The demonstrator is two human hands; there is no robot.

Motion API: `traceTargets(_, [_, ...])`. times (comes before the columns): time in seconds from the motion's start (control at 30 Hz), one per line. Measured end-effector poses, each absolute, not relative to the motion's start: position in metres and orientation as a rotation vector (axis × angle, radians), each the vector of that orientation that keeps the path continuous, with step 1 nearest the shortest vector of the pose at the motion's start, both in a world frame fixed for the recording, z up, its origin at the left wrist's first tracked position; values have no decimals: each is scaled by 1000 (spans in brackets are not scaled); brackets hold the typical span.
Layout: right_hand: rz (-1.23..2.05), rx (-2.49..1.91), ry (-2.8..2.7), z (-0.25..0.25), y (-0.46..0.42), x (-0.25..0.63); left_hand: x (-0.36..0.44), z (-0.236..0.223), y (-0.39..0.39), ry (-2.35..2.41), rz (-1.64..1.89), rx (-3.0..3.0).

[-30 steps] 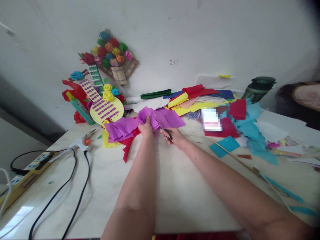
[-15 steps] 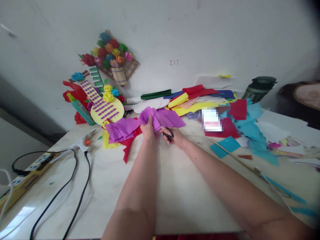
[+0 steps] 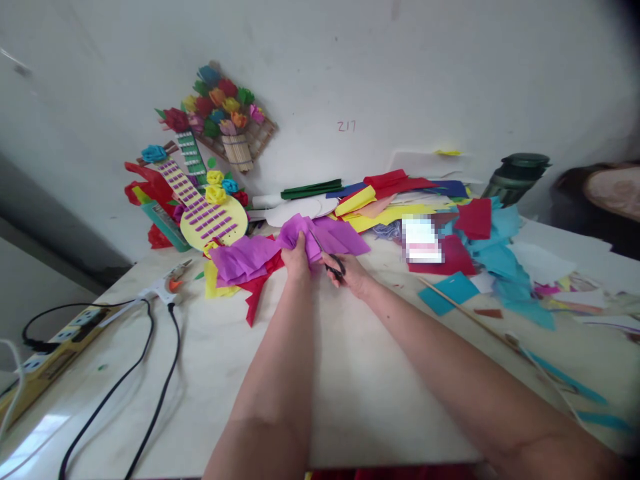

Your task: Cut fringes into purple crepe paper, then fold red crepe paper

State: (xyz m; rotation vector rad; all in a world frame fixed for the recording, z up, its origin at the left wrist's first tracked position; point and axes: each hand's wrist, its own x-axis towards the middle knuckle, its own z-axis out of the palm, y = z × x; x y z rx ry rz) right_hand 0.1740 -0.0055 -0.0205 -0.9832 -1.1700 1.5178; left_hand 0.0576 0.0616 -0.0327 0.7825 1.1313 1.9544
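Observation:
A long sheet of purple crepe paper [image 3: 245,259] lies across the middle of the table, bunched up at its centre. My left hand [image 3: 297,259] is closed on that bunched part, thumb on top. Black-handled scissors [image 3: 335,268] sit in my right hand [image 3: 350,275], fingers wrapped round the handles. Their blades point up and left against the purple paper, just right of my left thumb. Whether the blades are fully closed is too small to tell. Under the paper's left part are red paper [image 3: 256,297] and yellow paper [image 3: 217,283].
A glue gun [image 3: 167,287] and a power strip [image 3: 55,353] with black cables lie at left. Behind stand a paper guitar [image 3: 215,223] and a flower basket [image 3: 237,152]. Coloured paper, a wooden stick [image 3: 465,310], a blurred white rectangle [image 3: 423,239] and a dark bottle [image 3: 515,180] are at right.
My left hand has shifted slightly to the right with the bunched purple paper. The scissors stay against the paper; between the last two frames hardly anything differs.

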Motion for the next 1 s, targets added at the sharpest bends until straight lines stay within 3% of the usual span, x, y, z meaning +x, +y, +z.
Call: traceTargets(1.0, [1460,-1054,-1202,-13,-12,173,58,-30,61,1072,1882,723])
